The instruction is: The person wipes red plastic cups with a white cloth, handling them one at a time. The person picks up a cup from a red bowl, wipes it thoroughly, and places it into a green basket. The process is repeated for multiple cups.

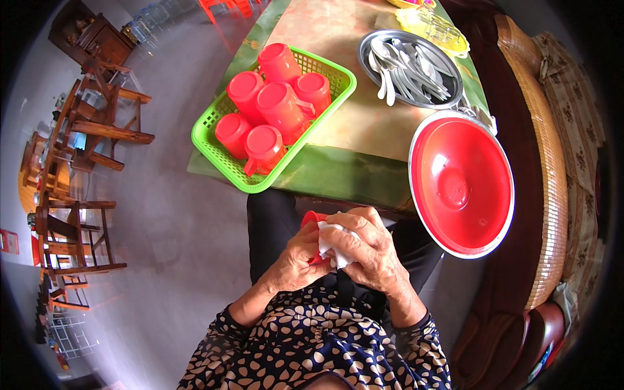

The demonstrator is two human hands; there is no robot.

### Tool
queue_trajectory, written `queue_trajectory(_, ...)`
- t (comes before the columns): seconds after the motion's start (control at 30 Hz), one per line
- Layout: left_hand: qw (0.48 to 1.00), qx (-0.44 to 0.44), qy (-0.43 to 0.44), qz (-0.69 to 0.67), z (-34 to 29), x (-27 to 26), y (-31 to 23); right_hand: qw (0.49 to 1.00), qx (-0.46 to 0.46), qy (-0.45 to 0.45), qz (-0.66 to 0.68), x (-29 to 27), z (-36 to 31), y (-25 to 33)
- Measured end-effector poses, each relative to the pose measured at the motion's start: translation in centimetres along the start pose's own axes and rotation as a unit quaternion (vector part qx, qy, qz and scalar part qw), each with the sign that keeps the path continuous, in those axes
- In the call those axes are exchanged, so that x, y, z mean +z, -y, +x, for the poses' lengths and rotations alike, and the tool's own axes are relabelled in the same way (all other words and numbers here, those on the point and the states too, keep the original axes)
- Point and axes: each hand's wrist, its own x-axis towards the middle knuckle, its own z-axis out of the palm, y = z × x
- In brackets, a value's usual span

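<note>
Red plastic cup (313, 218) sits clamped between her left hand (296, 260) and her right hand (370, 250), which presses a white cloth (333, 246) on it; a slick rim could slip floorward.

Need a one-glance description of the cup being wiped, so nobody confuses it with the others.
Start at the green-edged table and its green basket of red cups. Come down past the table's near edge to the person's lap, where the left hand and right hand meet. The red cup there is the only one outside the basket, mostly hidden by a white cloth.
</note>
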Motion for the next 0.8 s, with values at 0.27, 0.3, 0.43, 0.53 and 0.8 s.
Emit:
queue_trajectory(0.27, 0.982, 0.08, 0.076, 0.152, -0.1, 0.0, -1.4, 0.968, 0.064, 0.117, 0.214, -0.8, 2.3, -3.0)
queue_trajectory(0.3, 0.977, 0.084, 0.089, 0.174, -0.5, 0.2, -1.3, 0.963, 0.079, 0.129, 0.222, -0.5, 2.4, -3.5)
queue_trajectory(0.43, 0.959, 0.144, 0.138, 0.2, -0.4, 0.4, -1.5, 0.888, 0.207, 0.226, 0.343, -1.2, 2.3, -3.8)
queue_trajectory(0.53, 0.957, 0.171, 0.156, 0.174, -0.1, 0.3, -1.0, 0.87, 0.21, 0.225, 0.385, -2.3, 2.4, -3.5)
queue_trajectory(0.8, 0.977, 0.128, 0.102, 0.134, 0.8, -0.5, -1.4, 0.974, 0.065, 0.083, 0.201, -2.9, 1.3, -2.6)
